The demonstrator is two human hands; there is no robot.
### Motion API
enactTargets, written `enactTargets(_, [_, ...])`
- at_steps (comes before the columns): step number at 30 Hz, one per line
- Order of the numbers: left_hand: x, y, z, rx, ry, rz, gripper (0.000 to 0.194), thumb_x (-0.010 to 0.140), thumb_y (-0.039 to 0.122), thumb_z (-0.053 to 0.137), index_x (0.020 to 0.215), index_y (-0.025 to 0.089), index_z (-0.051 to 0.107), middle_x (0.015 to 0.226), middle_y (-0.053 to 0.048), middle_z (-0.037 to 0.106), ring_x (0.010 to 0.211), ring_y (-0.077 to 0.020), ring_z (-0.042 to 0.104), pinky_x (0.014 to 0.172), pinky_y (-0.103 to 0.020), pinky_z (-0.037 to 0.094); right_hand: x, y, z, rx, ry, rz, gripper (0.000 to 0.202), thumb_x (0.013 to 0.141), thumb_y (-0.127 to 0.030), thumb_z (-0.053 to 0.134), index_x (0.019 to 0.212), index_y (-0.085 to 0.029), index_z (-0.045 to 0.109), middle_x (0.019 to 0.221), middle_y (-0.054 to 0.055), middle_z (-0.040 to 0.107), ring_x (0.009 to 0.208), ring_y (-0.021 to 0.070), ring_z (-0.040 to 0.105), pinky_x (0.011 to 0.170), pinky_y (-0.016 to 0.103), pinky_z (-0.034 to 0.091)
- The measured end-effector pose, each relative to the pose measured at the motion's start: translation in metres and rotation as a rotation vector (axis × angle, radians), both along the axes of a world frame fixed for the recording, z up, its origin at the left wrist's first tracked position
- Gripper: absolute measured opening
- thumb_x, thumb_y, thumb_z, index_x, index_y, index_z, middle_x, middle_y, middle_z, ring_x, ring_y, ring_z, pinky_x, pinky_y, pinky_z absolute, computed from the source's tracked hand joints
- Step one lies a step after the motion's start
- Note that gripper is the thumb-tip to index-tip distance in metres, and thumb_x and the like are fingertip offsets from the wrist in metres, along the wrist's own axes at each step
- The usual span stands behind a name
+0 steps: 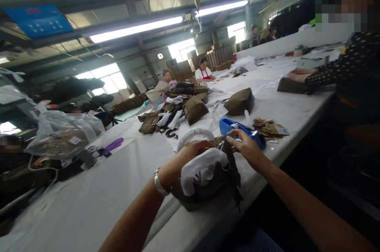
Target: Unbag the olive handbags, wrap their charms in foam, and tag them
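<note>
A dark olive handbag (pixel 204 192) stands at the table's near edge in front of me, its two handles wrapped in white paper (pixel 190 174). Between those handles reaches my left hand (pixel 200 148), closed on the bag's top, with its fingertips partly hidden. A shiny metal zipper part (pixel 221 145) shows at the opening. My right hand (pixel 243 145) is at the bag's right end, thumb and fingers drawn together; what is between them is too small to make out. A dark tassel (pixel 238 192) hangs down that side. Just behind my right hand sits a blue tape dispenser (pixel 230 125).
Brown tags (pixel 268 128) lie in a pile right of the dispenser. Farther back are a finished-looking olive bag (pixel 240 101) and a heap of bags (pixel 194 109). A co-worker's hands (pixel 303 74) rest on another bag at right. Clear plastic sacking (pixel 68 129) stands left.
</note>
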State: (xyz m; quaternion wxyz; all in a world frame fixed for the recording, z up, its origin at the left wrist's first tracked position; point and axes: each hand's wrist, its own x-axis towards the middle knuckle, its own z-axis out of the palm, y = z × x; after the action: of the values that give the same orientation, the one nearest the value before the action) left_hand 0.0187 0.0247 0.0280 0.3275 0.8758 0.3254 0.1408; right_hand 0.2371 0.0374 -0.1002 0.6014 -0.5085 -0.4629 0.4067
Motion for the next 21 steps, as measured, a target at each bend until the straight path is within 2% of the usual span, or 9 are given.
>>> enactTargets(2, [0.017, 0.018, -0.013, 0.172, 0.098, 0.079, 0.025, 0.094, 0.03, 0.061, 0.11, 0.018, 0.077, 0.113, -0.01, 0.077, 0.106, -0.0299, 0.071, 0.096, -0.038, 0.054, -0.002, 0.002, 0.002, 0.017, 0.028, 0.021, 0.04, 0.077, -0.046, 0.069, 0.104, -0.019, 0.055, 0.083, 0.004, 0.069, 0.072, 0.0215, 0.068, 0.062, 0.033, 0.057])
enactTargets(4, [0.032, 0.031, -0.028, 0.251, 0.159, 0.152, 0.027, 0.094, 0.031, 0.059, 0.107, 0.015, 0.077, 0.1, -0.012, 0.078, 0.096, -0.0305, 0.073, 0.089, -0.039, 0.055, -0.005, 0.002, 0.002, 0.034, 0.059, 0.031, 0.039, 0.078, -0.044, 0.066, 0.106, -0.02, 0.054, 0.08, 0.002, 0.068, 0.071, 0.0202, 0.067, 0.064, 0.032, 0.056])
enactTargets(7, [0.048, 0.042, -0.046, 0.25, 0.185, 0.176, 0.029, 0.091, 0.036, 0.064, 0.103, 0.013, 0.076, 0.091, -0.012, 0.077, 0.089, -0.0302, 0.072, 0.081, -0.039, 0.055, -0.007, 0.0, 0.0, 0.059, 0.095, 0.023, 0.041, 0.079, -0.042, 0.064, 0.111, -0.019, 0.055, 0.082, 0.002, 0.068, 0.073, 0.0204, 0.067, 0.068, 0.034, 0.055])
enactTargets(9, [0.052, 0.047, -0.053, 0.228, 0.198, 0.187, 0.026, 0.087, 0.038, 0.07, 0.097, 0.014, 0.076, 0.09, -0.012, 0.076, 0.088, -0.0294, 0.071, 0.079, -0.039, 0.054, -0.006, -0.001, -0.002, 0.074, 0.066, 0.017, 0.041, 0.08, -0.045, 0.064, 0.11, -0.018, 0.059, 0.088, 0.005, 0.07, 0.079, 0.0225, 0.068, 0.071, 0.035, 0.055])
enactTargets(12, [0.051, 0.054, -0.055, 0.173, 0.209, 0.204, 0.027, 0.085, 0.04, 0.072, 0.094, 0.015, 0.075, 0.091, -0.012, 0.076, 0.085, -0.027, 0.07, 0.076, -0.037, 0.053, -0.003, -0.001, -0.004, 0.103, -0.1, -0.01, 0.038, 0.084, -0.051, 0.062, 0.103, -0.018, 0.064, 0.095, 0.008, 0.072, 0.087, 0.025, 0.069, 0.076, 0.037, 0.055])
enactTargets(16, [0.048, 0.064, -0.051, 0.088, 0.228, 0.187, 0.029, 0.085, 0.041, 0.068, 0.095, 0.014, 0.074, 0.087, -0.008, 0.075, 0.079, -0.0222, 0.068, 0.07, -0.031, 0.05, 0.0, 0.0, -0.002, 0.101, -0.336, -0.005, 0.037, 0.09, -0.055, 0.058, 0.099, -0.02, 0.065, 0.089, 0.006, 0.073, 0.081, 0.0245, 0.069, 0.073, 0.036, 0.052])
enactTargets(21, [0.05, 0.065, -0.051, -0.005, 0.228, 0.182, 0.036, 0.087, 0.044, 0.062, 0.067, 0.015, 0.069, 0.058, -0.002, 0.062, 0.06, -0.0178, 0.059, 0.058, -0.029, 0.043, -0.003, 0.0, -0.002, 0.147, -0.345, -0.074, 0.033, 0.089, -0.051, 0.057, 0.099, -0.02, 0.065, 0.083, 0.005, 0.071, 0.074, 0.0228, 0.066, 0.066, 0.034, 0.051])
